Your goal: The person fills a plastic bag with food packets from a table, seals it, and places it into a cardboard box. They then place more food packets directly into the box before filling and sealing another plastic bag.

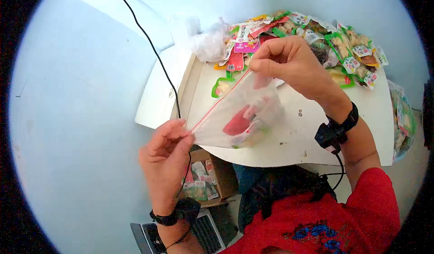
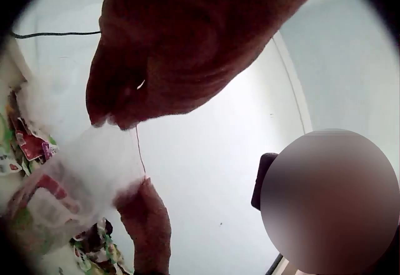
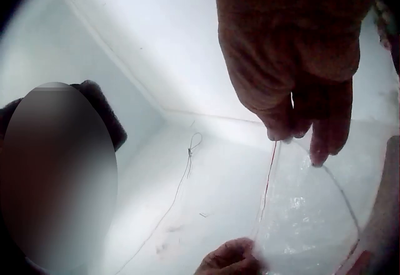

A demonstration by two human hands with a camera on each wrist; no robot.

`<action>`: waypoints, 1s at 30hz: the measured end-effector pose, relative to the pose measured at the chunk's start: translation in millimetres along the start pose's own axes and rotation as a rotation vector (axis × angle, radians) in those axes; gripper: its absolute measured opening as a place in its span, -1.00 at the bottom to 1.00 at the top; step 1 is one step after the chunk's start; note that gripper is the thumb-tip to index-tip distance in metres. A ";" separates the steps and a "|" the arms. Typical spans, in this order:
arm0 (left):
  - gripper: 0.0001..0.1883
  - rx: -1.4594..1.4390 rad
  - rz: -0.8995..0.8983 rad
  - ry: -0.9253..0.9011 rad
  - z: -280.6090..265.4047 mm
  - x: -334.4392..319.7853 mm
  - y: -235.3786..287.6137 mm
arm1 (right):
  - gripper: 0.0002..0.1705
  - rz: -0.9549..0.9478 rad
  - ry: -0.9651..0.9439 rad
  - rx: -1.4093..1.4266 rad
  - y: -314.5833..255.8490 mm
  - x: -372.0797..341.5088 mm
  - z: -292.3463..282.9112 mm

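A clear zip-lock bag (image 1: 235, 114) with a red seal line hangs stretched between both hands. Red and green packets show through its lower part. My left hand (image 1: 165, 150) pinches one end of the seal between thumb and fingers, low in the head view. At the upper end, my right hand (image 1: 294, 66) pinches the other corner of the bag. In the left wrist view the bag (image 2: 81, 181) hangs below the left hand (image 2: 169, 50). The right wrist view has the right hand (image 3: 294, 69) gripping the bag's top edge.
Many colourful food packets (image 1: 343, 50) lie heaped along the back of the white table (image 1: 294, 136). Crumpled clear plastic (image 1: 210, 44) sits beside them. A black cable (image 1: 156, 50) runs down past the left hand. Below are a cardboard box (image 1: 221, 177) of packets and a laptop (image 1: 208, 231).
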State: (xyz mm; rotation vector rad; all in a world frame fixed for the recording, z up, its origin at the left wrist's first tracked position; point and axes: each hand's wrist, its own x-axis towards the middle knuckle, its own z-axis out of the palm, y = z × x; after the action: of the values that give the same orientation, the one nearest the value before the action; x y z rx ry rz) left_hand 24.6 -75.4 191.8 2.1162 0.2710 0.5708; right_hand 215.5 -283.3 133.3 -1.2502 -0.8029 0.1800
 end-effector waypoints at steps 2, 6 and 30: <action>-0.72 0.013 0.016 0.045 1.9 2.0 -0.7 | -0.79 0.013 0.025 -0.007 -0.5 0.1 0.3; -0.68 -0.055 -0.037 -0.014 -2.8 7.3 1.3 | -0.78 0.002 0.044 -0.001 4.4 3.2 -1.6; -0.73 0.382 0.249 -0.207 45.1 57.1 20.5 | -0.84 0.065 0.048 0.005 1.6 -0.7 4.9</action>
State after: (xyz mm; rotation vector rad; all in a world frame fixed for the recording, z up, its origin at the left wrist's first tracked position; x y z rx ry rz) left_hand 96.2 -97.1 203.5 2.5814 -0.0050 0.4627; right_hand 212.4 -279.4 132.1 -1.2717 -0.7205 0.2038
